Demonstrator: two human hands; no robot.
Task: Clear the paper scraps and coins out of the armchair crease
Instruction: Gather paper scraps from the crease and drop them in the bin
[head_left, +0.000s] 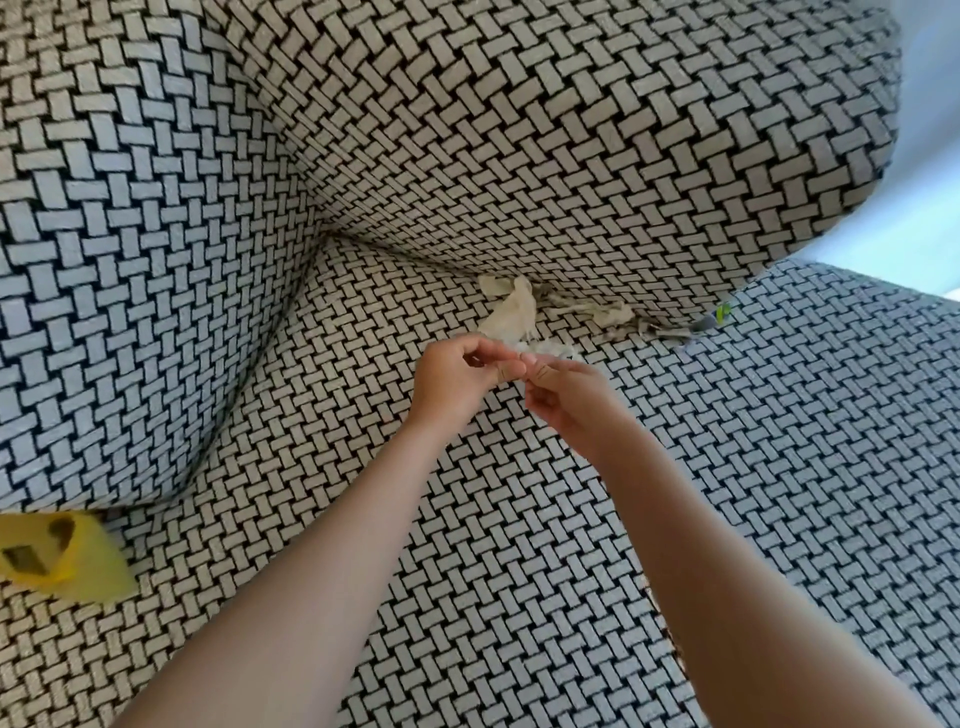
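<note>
Armchair seat (727, 467): paper scraps (511, 312) strung along crease (400, 255); left hand (457, 376), right hand (569, 402) curled, any hold unclear

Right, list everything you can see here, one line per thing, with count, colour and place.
armchair: one, white-and-black woven fabric, fills almost the whole view
paper scraps: several, cream-white, crumpled along the crease between seat and back, with some loose shreds just beyond the fingertips
small item: one, green and grey, at the right end of the crease, partly tucked in; too small to identify
yellow object: one, yellow with dark marks, lower left on the seat, under the armrest
wall: one, pale blue, upper right behind the chair
left hand: one, fingers curled, fingertips meeting the right hand's
right hand: one, fingers curled, just below the scraps
</note>
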